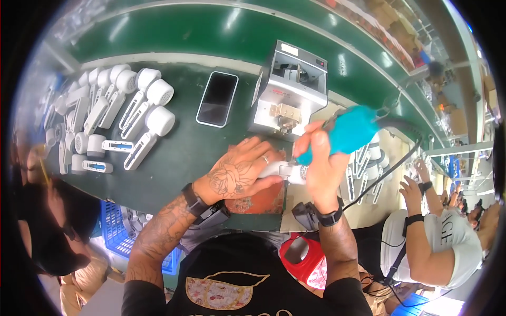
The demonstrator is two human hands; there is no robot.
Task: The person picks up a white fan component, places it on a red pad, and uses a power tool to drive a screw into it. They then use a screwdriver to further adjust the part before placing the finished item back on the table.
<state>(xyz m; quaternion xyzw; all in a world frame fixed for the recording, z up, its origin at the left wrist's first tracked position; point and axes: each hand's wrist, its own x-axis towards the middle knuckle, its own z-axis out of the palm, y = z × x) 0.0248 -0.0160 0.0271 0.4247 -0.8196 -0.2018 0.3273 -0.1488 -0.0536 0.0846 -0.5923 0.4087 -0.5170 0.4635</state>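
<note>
My left hand (240,168), tattooed on its back, is closed around a white round-headed handheld device (270,169), pinning it low over the bench. My right hand (324,171) grips a teal-covered electric screwdriver (356,129), whose black cable runs off to the right. The screwdriver's front end points down toward the device's joint, between my two hands; whether its tip touches is hidden by my fingers. A perforated round face (303,173) of the device shows beside my right hand. Just beyond my hands stands a silver screw feeder (261,110).
Several similar white devices (158,120) lie in rows at the left, with more (363,163) at the right. A phone (217,100) lies on the green bench (182,152). A blue crate (117,231) sits below at left. People (432,245) work on both sides.
</note>
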